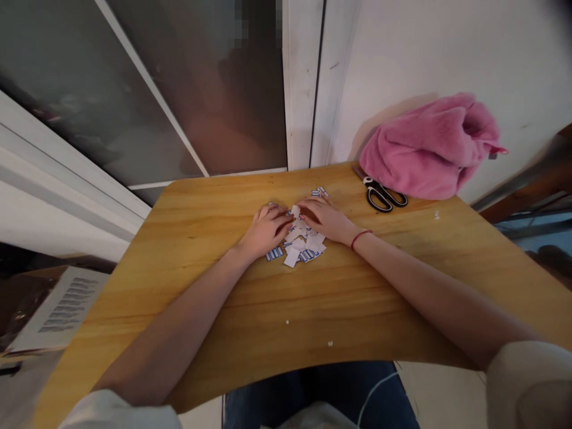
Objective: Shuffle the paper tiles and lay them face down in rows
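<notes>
A loose heap of small paper pieces [304,243], some plain white and some with blue-edged printing, lies on the wooden table [286,298]. At the heap's left side, my left hand [268,229] rests palm down with its fingers apart, touching the papers. My right hand [328,219] lies over the heap's right and far side, fingers stretched out toward the left hand. One white piece stands up near its fingertips. A few printed pieces show just beyond the right hand. The papers under both palms are hidden.
Black-handled scissors [379,195] lie at the back right, beside a pink plush bundle [429,149] against the white wall. Dark panelled doors [214,95] rise behind the table. A box with a printed label [67,304] stands at the lower left.
</notes>
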Demonstrator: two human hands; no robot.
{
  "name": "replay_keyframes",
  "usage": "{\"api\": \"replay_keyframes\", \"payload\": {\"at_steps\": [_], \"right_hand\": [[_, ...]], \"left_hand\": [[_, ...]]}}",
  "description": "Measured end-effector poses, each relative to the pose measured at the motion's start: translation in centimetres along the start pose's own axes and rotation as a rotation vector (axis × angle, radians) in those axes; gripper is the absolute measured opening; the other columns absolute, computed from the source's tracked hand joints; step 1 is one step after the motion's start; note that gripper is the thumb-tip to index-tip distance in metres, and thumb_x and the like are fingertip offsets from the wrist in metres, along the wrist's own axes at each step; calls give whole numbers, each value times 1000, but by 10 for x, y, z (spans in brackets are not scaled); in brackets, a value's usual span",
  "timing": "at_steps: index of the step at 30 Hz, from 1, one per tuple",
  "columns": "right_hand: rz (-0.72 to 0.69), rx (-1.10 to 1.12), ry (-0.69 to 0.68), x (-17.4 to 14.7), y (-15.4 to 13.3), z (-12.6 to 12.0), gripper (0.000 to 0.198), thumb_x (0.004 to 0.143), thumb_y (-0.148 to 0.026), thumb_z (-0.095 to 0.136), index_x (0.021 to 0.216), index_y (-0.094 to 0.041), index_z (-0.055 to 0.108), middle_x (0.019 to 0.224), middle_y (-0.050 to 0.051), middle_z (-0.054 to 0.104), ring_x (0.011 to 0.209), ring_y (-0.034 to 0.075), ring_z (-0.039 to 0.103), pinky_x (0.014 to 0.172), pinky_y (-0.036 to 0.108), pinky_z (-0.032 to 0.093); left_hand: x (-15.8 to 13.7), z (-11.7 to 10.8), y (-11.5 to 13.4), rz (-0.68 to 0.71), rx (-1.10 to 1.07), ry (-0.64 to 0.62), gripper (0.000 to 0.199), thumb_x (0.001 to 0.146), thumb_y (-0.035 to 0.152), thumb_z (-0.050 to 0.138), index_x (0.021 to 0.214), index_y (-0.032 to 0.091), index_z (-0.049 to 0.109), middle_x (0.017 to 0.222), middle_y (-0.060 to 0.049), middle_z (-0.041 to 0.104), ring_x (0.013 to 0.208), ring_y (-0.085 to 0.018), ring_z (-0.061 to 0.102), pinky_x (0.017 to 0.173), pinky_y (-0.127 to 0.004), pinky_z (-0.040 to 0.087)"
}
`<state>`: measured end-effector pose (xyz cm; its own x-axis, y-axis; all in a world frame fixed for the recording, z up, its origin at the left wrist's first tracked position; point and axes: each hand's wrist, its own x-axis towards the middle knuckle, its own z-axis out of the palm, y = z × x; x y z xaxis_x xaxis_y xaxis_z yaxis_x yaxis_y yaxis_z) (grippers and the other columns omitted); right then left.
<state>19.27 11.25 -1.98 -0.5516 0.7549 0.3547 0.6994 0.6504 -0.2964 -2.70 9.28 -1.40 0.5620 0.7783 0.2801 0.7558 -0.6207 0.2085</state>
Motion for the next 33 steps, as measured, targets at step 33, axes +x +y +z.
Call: {"api": "replay_keyframes", "payload": {"at_steps": [33], "right_hand": [[-42, -12, 78, -2, -14, 2, 46, 92, -27, 41, 136, -15, 45, 132, 10, 54, 127, 24, 41, 112, 47, 27]], "left_hand": [[1, 2, -5, -177, -96, 106, 52, 93, 22, 37, 144, 14, 32, 148, -14, 38, 140, -27, 27, 116, -50, 23]]}}
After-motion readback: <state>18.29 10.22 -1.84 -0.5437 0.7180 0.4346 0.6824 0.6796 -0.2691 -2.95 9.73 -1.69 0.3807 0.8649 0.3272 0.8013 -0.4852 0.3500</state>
